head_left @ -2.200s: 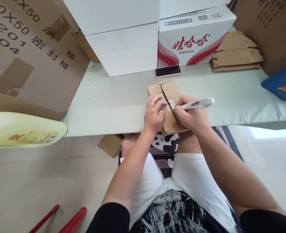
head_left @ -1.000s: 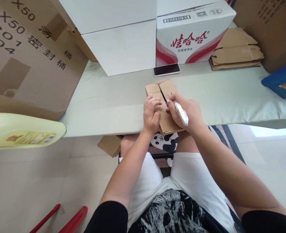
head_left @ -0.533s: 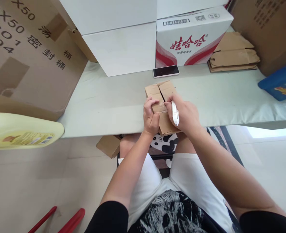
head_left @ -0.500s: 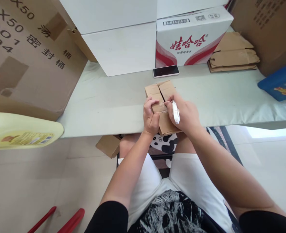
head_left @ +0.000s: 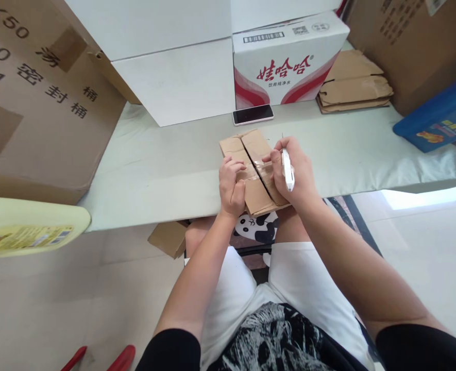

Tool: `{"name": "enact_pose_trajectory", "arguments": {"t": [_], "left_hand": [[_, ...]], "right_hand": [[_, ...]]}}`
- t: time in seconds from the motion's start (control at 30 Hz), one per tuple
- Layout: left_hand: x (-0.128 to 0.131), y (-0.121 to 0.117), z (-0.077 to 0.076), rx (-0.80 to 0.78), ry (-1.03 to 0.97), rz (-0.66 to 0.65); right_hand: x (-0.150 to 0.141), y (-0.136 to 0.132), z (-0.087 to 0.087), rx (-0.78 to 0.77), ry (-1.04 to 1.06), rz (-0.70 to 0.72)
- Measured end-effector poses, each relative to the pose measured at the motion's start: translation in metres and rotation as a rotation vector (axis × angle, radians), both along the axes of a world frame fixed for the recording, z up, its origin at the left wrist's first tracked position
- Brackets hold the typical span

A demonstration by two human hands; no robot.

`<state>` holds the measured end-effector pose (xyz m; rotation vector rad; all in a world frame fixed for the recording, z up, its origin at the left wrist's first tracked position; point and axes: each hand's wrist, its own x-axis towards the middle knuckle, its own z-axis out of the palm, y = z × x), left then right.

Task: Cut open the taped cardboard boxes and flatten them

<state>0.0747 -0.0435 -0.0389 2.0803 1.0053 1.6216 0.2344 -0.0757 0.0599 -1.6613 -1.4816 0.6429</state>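
Observation:
A small cardboard box (head_left: 257, 198) lies at the front edge of the cloth-covered table, its top flaps meeting at a dark slit. Clear tape (head_left: 251, 171) crosses that slit. My left hand (head_left: 231, 186) grips the box's left side, with fingers bent over the top flap and the thumb on the near part. Closed around a white box cutter (head_left: 288, 170), my right hand (head_left: 298, 167) is at the box's right side. A thin tip, apparently the blade, points away from me above the hand. The right index finger and thumb are close to the tape; whether they pinch it I cannot tell.
Behind the box lies a phone (head_left: 253, 115), in front of a white-and-red carton (head_left: 285, 72). Folded cardboard (head_left: 355, 87) and a blue container (head_left: 436, 123) are at the right. A large carton (head_left: 50, 134) and a pale yellow bottle (head_left: 30, 226) stand at the left.
My right hand has shifted right from the middle of the box, uncovering more of the slit and tape. The cutter has swung from lying sideways to nearly upright. My left hand keeps its hold.

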Motion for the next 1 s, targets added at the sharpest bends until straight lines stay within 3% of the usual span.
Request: {"name": "enact_pose_trajectory", "arguments": {"t": [0.17, 0.27, 0.47, 0.6, 0.73, 1.0], "left_hand": [[-0.002, -0.001, 0.004, -0.020, 0.023, -0.017], [-0.002, -0.007, 0.011, -0.116, 0.066, 0.005], [0.007, -0.040, 0.041, -0.345, 0.219, 0.054], [0.011, -0.062, 0.052, -0.429, 0.324, 0.044], [0.013, -0.070, 0.054, -0.445, 0.373, 0.034], [0.016, -0.069, 0.050, -0.316, 0.218, 0.076]], "right_hand": [[0.001, -0.001, 0.000, -0.003, -0.063, -0.005], [0.000, -0.002, 0.000, -0.021, -0.079, -0.012], [0.002, -0.001, 0.002, -0.024, -0.083, 0.003], [0.003, 0.001, 0.000, -0.009, -0.015, 0.021], [0.003, 0.001, 0.003, -0.038, -0.012, 0.027], [0.003, 0.002, 0.002, -0.042, -0.065, 0.113]]}}
